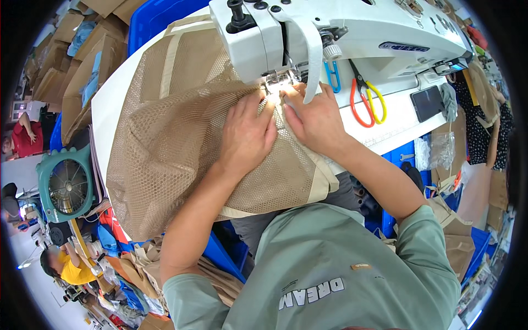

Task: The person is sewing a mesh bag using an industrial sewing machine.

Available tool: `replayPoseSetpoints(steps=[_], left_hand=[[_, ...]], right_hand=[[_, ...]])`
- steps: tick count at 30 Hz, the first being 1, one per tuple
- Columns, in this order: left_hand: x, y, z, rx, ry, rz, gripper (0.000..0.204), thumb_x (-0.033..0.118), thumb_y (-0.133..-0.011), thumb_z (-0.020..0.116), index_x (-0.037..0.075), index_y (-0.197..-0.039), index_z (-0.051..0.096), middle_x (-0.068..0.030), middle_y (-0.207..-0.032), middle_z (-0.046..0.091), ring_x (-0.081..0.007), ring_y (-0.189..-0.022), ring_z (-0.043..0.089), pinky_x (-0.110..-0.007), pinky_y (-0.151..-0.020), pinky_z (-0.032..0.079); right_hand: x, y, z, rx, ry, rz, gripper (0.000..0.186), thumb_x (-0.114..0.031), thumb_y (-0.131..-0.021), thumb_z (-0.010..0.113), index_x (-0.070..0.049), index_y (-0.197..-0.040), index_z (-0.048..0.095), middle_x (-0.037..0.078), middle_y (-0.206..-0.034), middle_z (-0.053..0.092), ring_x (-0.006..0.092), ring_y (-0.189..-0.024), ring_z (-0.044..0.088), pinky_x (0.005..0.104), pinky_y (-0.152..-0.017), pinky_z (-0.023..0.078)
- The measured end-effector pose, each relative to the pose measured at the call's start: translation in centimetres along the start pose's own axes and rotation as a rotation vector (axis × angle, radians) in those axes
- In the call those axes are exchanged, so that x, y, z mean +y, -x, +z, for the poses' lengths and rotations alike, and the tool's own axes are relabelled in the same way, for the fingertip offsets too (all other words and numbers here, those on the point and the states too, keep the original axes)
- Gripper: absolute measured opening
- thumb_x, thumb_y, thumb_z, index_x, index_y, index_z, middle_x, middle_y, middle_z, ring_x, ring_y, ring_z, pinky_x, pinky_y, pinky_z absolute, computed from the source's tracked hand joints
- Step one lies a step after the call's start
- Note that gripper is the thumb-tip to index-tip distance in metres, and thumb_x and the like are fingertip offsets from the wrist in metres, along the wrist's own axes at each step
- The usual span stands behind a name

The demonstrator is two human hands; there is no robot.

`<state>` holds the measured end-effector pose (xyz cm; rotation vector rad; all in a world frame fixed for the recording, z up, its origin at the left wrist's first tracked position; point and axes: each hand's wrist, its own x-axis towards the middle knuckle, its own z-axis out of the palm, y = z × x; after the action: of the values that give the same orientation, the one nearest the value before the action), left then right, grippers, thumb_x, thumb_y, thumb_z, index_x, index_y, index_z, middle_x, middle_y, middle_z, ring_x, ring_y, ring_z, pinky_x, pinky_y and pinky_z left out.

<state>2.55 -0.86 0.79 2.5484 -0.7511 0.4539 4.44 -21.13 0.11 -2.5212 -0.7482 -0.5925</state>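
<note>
Beige mesh fabric (151, 143) with cream binding (324, 179) is spread over the white sewing table, partly under a white industrial sewing machine (247, 41). My left hand (247, 129) grips and presses the mesh just left of the lit presser foot (278, 81), fingers bent and close together. My right hand (316, 124) holds the fabric down to the right of the foot, fingertips bent on it and partly hidden behind the machine's white lever. The needle point is lost in glare.
Scissors (368, 102), a blue tool (333, 77), a phone (426, 103) and a grey glove (449, 104) lie rightward. A green fan (66, 184), cardboard boxes (77, 93) and blue bins (146, 25) surround the table. Co-workers in red (27, 137) and yellow (77, 267) are at left.
</note>
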Motion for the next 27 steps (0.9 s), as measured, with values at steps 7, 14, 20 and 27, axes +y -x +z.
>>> replayPoseSetpoints(steps=[7, 14, 20, 27], left_hand=[[-0.3, 0.1, -0.2, -0.004, 0.028, 0.016, 0.038, 0.012, -0.091, 0.07, 0.003, -0.128, 0.069, -0.0191, -0.133, 0.061, -0.037, -0.123, 0.061, -0.048, -0.1, 0.05], [0.0, -0.1, -0.3, -0.025, 0.037, -0.004, 0.036, 0.009, -0.09, 0.07, 0.007, -0.126, 0.072, -0.0168, -0.133, 0.063, -0.0369, -0.123, 0.062, -0.049, -0.102, 0.049], [-0.3, -0.1, -0.7, -0.081, 0.008, 0.035, 0.04, 0.012, -0.087, 0.071, 0.01, -0.127, 0.07, -0.0176, -0.136, 0.06, -0.0373, -0.129, 0.057, -0.05, -0.103, 0.047], [-0.5, 0.1, -0.9, -0.077, 0.067, 0.03, 0.038, 0.011, -0.086, 0.071, 0.01, -0.124, 0.075, -0.02, -0.138, 0.06, -0.0403, -0.128, 0.057, -0.051, -0.107, 0.046]], right_hand=[[-0.2, 0.0, -0.1, -0.031, 0.045, -0.047, 0.031, -0.021, -0.095, 0.069, -0.002, -0.119, 0.073, 0.016, -0.097, 0.073, 0.0388, -0.111, 0.063, 0.0507, -0.102, 0.045], [0.0, 0.2, -0.2, -0.026, 0.047, -0.067, 0.031, -0.021, -0.095, 0.07, -0.004, -0.12, 0.073, 0.013, -0.103, 0.075, 0.0353, -0.11, 0.064, 0.0491, -0.102, 0.045], [0.0, 0.6, -0.8, -0.049, 0.102, -0.104, 0.026, -0.023, -0.094, 0.071, -0.005, -0.113, 0.075, 0.011, -0.104, 0.075, 0.0331, -0.109, 0.064, 0.0475, -0.101, 0.045], [-0.4, 0.3, -1.1, -0.085, 0.095, 0.022, 0.02, -0.022, -0.096, 0.07, -0.004, -0.1, 0.077, 0.015, -0.089, 0.072, 0.0337, -0.103, 0.067, 0.0511, -0.097, 0.048]])
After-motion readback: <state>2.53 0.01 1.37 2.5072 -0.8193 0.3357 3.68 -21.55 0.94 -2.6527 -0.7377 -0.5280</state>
